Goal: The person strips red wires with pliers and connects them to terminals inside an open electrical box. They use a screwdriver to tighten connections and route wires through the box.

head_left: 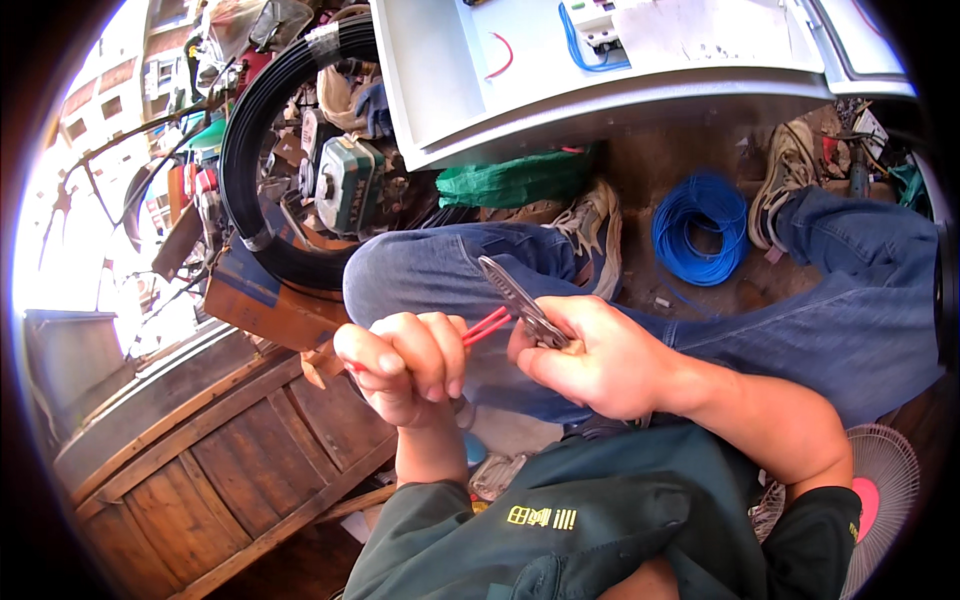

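Observation:
My left hand (405,365) is closed around red wires (486,326); two thin strands stick out of the fist towards the right. In my right hand (608,358) is a pair of metal pliers (518,298), its dark jaws pointing up and to the left. The wire ends reach close to the pliers and my right fingertips; whether they touch I cannot tell. My palm hides most of the pliers' handles. Both hands are held above my lap, over the blue jeans (440,275).
Ahead stands a white metal electrical box (440,120) with blue and red wires inside. A coil of blue wire (700,230) lies between my shoes. At left are a large black cable coil (240,150), a cardboard box (270,290) and a wooden panel (220,480). A fan (885,480) is at right.

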Motion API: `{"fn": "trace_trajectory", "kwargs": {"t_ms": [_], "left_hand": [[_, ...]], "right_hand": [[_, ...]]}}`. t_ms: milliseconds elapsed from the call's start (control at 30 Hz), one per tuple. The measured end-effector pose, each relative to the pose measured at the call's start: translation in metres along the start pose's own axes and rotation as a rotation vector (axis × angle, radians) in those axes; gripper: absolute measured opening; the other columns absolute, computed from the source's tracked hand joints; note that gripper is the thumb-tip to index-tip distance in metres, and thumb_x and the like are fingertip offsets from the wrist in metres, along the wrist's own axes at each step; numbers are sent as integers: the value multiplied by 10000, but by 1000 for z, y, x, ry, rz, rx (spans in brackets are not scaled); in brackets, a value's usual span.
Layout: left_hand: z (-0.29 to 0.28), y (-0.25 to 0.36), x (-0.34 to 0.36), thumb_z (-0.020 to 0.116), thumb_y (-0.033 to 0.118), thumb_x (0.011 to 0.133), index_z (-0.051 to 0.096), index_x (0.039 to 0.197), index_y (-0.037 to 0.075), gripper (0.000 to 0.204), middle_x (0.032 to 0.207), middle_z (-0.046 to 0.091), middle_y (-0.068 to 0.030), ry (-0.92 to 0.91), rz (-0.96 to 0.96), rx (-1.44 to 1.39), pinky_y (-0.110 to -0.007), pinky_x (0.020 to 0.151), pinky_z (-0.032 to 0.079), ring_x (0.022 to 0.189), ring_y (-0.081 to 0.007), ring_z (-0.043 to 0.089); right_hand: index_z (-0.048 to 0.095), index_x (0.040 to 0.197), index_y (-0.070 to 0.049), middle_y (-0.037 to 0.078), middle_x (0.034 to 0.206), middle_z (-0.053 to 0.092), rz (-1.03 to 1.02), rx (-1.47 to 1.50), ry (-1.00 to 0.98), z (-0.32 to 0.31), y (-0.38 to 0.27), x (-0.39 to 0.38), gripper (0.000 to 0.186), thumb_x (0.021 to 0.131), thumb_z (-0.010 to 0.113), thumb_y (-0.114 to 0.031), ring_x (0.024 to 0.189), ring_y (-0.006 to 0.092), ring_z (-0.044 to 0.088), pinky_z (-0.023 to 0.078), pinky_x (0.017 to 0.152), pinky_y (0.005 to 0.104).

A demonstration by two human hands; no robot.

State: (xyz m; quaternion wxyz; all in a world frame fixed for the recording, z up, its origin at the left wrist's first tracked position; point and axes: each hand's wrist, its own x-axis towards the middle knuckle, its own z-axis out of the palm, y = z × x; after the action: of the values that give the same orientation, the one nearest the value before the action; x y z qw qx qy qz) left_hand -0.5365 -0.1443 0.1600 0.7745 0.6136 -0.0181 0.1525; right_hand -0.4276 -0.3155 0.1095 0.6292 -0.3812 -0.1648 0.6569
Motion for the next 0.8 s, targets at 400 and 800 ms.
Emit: {"fn": "trace_trajectory", "kwargs": {"t_ms": [400, 800], "left_hand": [[11, 2, 76, 469, 136, 1068, 512, 1166, 30, 151, 753, 541, -73, 128, -222, 156, -267, 538, 451, 627, -196, 571], [53, -72, 84, 673, 86, 962, 614, 1014, 26, 99, 855, 607, 21, 64, -545, -191, -198, 654, 426, 727, -26, 508]], "right_hand": [[325, 1519, -31, 150, 1283, 580, -344, 444, 96, -32, -34, -70, 758, 845, 667, -89, 1148, 211, 579, 426, 1020, 363], [553, 1159, -5, 118, 973, 546, -438, -895, 862, -74, -34, -110, 459, 748, 755, -32, 861, 245, 554, 469, 794, 348]]}}
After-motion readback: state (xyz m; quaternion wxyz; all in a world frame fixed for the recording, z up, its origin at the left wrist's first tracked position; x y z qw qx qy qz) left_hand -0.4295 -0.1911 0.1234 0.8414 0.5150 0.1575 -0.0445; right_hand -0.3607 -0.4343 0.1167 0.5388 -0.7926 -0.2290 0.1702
